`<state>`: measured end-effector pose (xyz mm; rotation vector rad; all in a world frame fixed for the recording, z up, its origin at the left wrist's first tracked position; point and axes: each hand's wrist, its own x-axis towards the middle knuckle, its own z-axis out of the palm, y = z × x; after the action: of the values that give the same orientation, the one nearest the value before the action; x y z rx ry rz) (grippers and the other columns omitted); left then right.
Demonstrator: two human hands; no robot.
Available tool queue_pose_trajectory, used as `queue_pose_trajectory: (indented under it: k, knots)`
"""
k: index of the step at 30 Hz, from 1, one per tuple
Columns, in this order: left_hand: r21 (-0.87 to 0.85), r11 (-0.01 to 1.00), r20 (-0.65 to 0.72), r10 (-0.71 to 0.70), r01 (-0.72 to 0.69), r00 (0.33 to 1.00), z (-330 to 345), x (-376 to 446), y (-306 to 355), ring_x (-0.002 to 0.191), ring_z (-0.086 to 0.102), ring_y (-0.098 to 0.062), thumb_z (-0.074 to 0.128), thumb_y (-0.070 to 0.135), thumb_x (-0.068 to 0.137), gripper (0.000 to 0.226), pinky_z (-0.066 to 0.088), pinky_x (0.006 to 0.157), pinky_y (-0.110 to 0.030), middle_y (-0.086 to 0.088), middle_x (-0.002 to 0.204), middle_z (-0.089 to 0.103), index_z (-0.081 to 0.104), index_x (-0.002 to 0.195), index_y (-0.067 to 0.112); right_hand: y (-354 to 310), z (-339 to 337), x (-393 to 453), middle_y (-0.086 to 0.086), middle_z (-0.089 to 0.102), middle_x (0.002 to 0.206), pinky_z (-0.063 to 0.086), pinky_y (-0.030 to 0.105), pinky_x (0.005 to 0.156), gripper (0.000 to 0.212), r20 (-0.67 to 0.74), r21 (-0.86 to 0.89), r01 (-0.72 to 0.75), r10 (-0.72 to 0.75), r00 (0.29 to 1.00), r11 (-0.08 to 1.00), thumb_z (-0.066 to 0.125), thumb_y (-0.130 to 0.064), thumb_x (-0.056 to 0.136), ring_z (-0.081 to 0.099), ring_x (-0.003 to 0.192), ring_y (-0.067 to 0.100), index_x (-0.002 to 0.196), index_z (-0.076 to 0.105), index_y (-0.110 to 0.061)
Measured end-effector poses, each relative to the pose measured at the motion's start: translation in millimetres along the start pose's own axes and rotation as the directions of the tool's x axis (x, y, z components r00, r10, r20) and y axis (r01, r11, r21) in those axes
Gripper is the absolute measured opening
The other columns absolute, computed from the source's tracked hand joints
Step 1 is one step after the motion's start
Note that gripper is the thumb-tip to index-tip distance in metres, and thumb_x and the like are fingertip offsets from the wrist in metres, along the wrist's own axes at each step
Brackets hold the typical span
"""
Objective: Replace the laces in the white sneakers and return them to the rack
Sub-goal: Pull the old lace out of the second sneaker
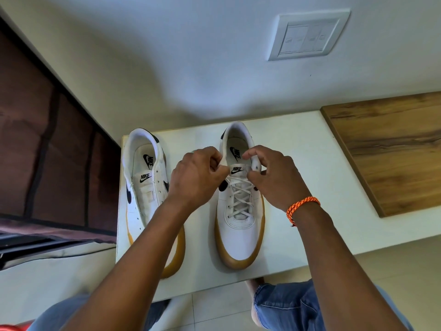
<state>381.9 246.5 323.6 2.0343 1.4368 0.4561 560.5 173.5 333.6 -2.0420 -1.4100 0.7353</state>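
Two white sneakers with gum soles stand on a low white table (298, 163), toes toward me. The right sneaker (239, 230) carries a white lace (239, 199) crossed through its eyelets. The left sneaker (148, 187) shows no lace; my left forearm covers its toe. My left hand (195, 177) pinches the lace at the top left eyelets of the right sneaker, fingers curled. My right hand (272, 177), with an orange cord at the wrist, pinches the lace at the top right eyelets beside the tongue.
A dark brown fabric shoe rack (47, 151) stands at the left, close to the table's edge. A wooden board (391, 149) lies on the table's right part. A white wall with a switch plate (307, 37) is behind. My knees in jeans sit under the table's front edge.
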Motion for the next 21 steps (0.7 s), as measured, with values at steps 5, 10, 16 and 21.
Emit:
queue_pose_trajectory:
  k: [5,10,16,21]
  knots:
    - [-0.077,0.997,0.051,0.005,-0.001,0.999,-1,1,-3,0.086,0.07,-0.012,0.069,0.031,0.094,0.008,0.06,0.079,-0.043,0.012,0.088,0.072,0.072,0.1,0.027,2,0,2,-0.002,0.074,0.115,0.062,0.043,0.086,0.032,0.019,0.028,0.01,-0.01,1.0,1.0,0.067,-0.014,0.095,0.07,0.101,0.021,0.12,0.068,-0.034]
    - [-0.242,0.967,0.124,-0.055,0.084,0.991,-9,4,-3,0.08,0.075,-0.013,0.071,0.029,0.094,0.009,0.062,0.083,-0.04,0.006,0.082,0.077,0.071,0.099,0.021,-4,1,-1,0.001,0.054,0.155,0.047,0.04,0.112,0.022,0.044,0.047,0.047,-0.05,0.998,0.998,0.073,-0.015,0.093,0.047,0.145,0.023,0.108,0.074,-0.032]
    - [-0.313,0.945,0.174,-0.04,0.094,0.984,-13,3,-3,0.071,0.077,-0.013,0.072,0.025,0.097,0.01,0.061,0.085,-0.038,0.002,0.08,0.079,0.071,0.101,0.016,-18,15,-3,-0.015,0.012,0.174,0.013,0.05,0.121,0.009,0.07,-0.19,0.133,-0.122,0.99,0.973,0.071,-0.034,0.095,0.0,0.161,0.015,0.088,0.07,-0.039]
    - [-0.355,0.928,0.199,-0.046,0.115,0.979,-17,2,-1,0.071,0.079,-0.017,0.072,0.021,0.097,0.009,0.062,0.093,-0.048,-0.002,0.078,0.08,0.071,0.099,0.011,-23,17,-5,-0.018,0.029,0.168,0.016,0.048,0.116,0.015,0.06,-0.198,0.156,-0.147,0.987,0.968,0.073,-0.031,0.092,0.016,0.156,0.013,0.08,0.068,-0.037]
